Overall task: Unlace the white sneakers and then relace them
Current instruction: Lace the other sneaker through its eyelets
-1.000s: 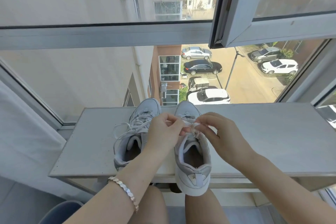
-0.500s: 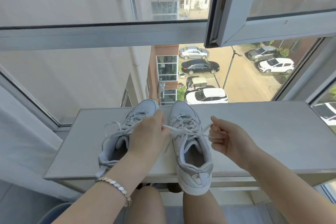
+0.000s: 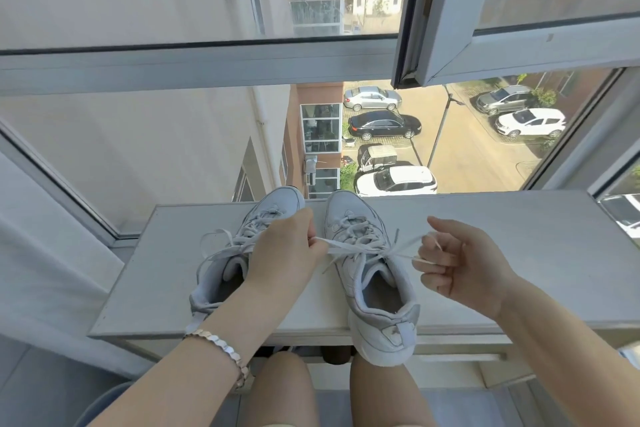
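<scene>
Two sneakers (image 3: 349, 211) stand side by side on the sill (image 3: 519, 253), seen from the head. Left hand (image 3: 287, 253) pinches one lace (image 3: 346, 244) end, right hand (image 3: 464, 263) curls round the other, stretched across the right one. Lace is likely soft, light, limp; grip near its tips.

To the right of my right fingers (image 3: 433, 262), the desk (image 3: 540, 253) top runs open out to the window frame (image 3: 588, 135), so there is room to pass. Between those and my left fingers (image 3: 311, 243), the stretched lace (image 3: 346, 245) and the right sneaker (image 3: 374, 288) bar the way. The left sneaker (image 3: 239, 253) sits under the left fingers. Beyond both, window glass (image 3: 156, 149) closes the far edge.
</scene>
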Demonstrator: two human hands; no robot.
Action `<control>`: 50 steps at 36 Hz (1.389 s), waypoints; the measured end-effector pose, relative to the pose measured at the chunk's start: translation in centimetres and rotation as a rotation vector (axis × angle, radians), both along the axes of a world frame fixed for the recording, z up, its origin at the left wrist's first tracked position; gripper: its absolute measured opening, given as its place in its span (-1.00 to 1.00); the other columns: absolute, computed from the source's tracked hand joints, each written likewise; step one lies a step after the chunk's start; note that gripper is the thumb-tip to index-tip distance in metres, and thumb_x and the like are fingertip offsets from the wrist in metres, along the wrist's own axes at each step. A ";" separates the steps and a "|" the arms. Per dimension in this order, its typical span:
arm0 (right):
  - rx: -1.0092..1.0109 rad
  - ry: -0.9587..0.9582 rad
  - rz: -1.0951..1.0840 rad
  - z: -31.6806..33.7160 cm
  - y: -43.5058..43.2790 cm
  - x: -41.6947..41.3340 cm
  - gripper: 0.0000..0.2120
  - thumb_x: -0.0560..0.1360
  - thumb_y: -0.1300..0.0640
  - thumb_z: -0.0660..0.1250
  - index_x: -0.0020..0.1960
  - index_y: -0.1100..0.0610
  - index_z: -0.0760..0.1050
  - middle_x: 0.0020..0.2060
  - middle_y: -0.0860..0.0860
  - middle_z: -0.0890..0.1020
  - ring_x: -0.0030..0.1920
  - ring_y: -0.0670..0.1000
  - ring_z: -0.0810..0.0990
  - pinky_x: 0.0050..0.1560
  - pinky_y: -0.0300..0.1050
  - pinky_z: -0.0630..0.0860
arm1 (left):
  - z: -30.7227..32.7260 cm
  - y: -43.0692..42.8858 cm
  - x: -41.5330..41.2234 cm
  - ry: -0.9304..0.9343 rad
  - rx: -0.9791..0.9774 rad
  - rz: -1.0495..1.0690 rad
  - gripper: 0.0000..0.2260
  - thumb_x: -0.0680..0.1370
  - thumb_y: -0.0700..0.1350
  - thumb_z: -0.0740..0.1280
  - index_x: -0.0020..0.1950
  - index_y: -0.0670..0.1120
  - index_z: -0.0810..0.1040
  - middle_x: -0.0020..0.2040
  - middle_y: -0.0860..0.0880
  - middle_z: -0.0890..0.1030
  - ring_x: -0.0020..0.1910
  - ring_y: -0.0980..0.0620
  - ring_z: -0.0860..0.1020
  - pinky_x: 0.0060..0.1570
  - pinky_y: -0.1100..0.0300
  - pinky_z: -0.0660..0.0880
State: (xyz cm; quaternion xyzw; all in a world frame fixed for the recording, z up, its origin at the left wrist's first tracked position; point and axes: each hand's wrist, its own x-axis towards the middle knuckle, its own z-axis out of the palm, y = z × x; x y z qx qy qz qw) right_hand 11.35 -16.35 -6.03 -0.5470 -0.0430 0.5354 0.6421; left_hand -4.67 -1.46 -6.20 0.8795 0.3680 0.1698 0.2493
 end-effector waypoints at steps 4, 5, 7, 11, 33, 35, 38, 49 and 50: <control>0.094 0.050 -0.051 -0.4 -0.4 0.1 -0.46 0.04 0.05 0.57 -0.58 0.05 0.15 -0.61 -0.06 0.10 -0.49 -0.04 0.09 -0.51 -0.24 0.06 | 0.0 0.1 0.1 0.003 -0.008 -0.005 -0.91 0.44 -0.24 0.25 -0.25 -0.17 0.37 -0.36 -0.18 0.54 -0.30 -0.18 0.56 -0.22 -0.10 0.50; 0.104 0.062 -0.083 -0.6 -0.5 0.1 -0.44 -0.01 0.07 0.60 -0.58 0.04 0.15 -0.62 -0.05 0.12 -0.48 -0.03 0.11 -0.53 -0.24 0.12 | 0.0 0.0 0.1 0.000 -0.013 -0.004 -0.91 0.44 -0.24 0.24 -0.25 -0.17 0.37 -0.36 -0.18 0.54 -0.30 -0.18 0.56 -0.22 -0.10 0.50; 0.081 0.020 -0.112 -0.7 -0.6 0.0 -0.54 0.13 0.11 0.51 -0.58 0.04 0.19 -0.62 -0.04 0.15 -0.46 -0.02 0.13 -0.53 -0.25 0.18 | 0.0 0.0 0.2 0.017 -0.004 -0.006 -0.92 0.45 -0.24 0.23 -0.24 -0.16 0.37 -0.35 -0.18 0.54 -0.30 -0.18 0.57 -0.22 -0.08 0.50; 0.033 -0.419 -0.029 0.1 -1.1 -0.4 -0.68 0.36 0.15 0.39 -0.53 0.13 0.42 -0.55 -0.01 0.40 -0.41 -0.02 0.37 -0.32 -0.21 0.37 | 0.9 0.3 0.7 0.014 -0.124 -0.019 -0.92 0.49 -0.25 0.21 -0.21 -0.13 0.40 -0.44 -0.08 0.54 -0.40 -0.03 0.60 -0.38 0.15 0.43; 0.151 -1.909 0.355 0.7 0.4 1.0 -0.63 0.38 0.42 0.34 0.05 0.04 0.55 0.03 -0.03 0.57 -0.07 -0.03 0.55 -0.11 -0.08 0.58 | 2.6 -2.7 1.5 0.108 -0.172 -0.195 -0.78 0.42 0.15 0.40 -0.17 0.03 0.49 -0.19 0.14 0.45 -0.20 0.15 0.44 -0.28 0.30 0.33; 0.168 -1.934 0.497 0.4 1.1 1.1 -0.60 0.37 0.40 0.41 0.12 0.04 0.58 0.14 0.02 0.56 0.09 -0.03 0.51 0.05 -0.15 0.44 | 2.5 -3.6 1.3 0.157 -0.114 -0.180 -0.71 0.40 0.21 0.38 -0.12 0.03 0.47 -0.16 0.14 0.40 -0.13 0.12 0.43 -0.24 0.25 0.33; 0.160 -1.897 0.615 0.3 1.7 0.9 -0.74 0.43 0.29 0.41 0.07 0.05 0.61 0.19 0.03 0.56 0.12 0.04 0.57 0.10 -0.13 0.41 | 2.5 -4.8 1.2 0.216 0.063 -0.194 -0.71 0.44 0.21 0.33 -0.04 0.04 0.40 -0.12 0.13 0.35 -0.07 0.10 0.40 -0.21 0.21 0.27; -0.117 -1.718 0.705 0.6 2.1 0.8 -0.90 0.57 -0.01 0.16 -0.06 0.00 0.36 0.03 -0.09 0.50 0.00 -0.01 0.47 -0.05 -0.27 0.28 | 2.4 -6.5 2.5 0.332 0.254 -0.192 -0.65 0.53 0.22 0.22 0.09 -0.02 0.51 -0.13 0.02 0.26 0.07 -0.02 0.43 -0.39 0.16 0.10; -0.119 -1.669 0.692 0.5 2.0 0.7 -0.90 0.57 0.00 0.16 -0.08 0.00 0.34 -0.04 -0.09 0.49 -0.04 -0.01 0.47 -0.10 -0.31 0.29 | 2.5 -6.4 2.6 0.351 0.257 -0.192 -0.67 0.54 0.19 0.22 0.08 -0.03 0.50 -0.12 0.02 0.25 0.06 -0.03 0.42 -0.42 0.19 0.07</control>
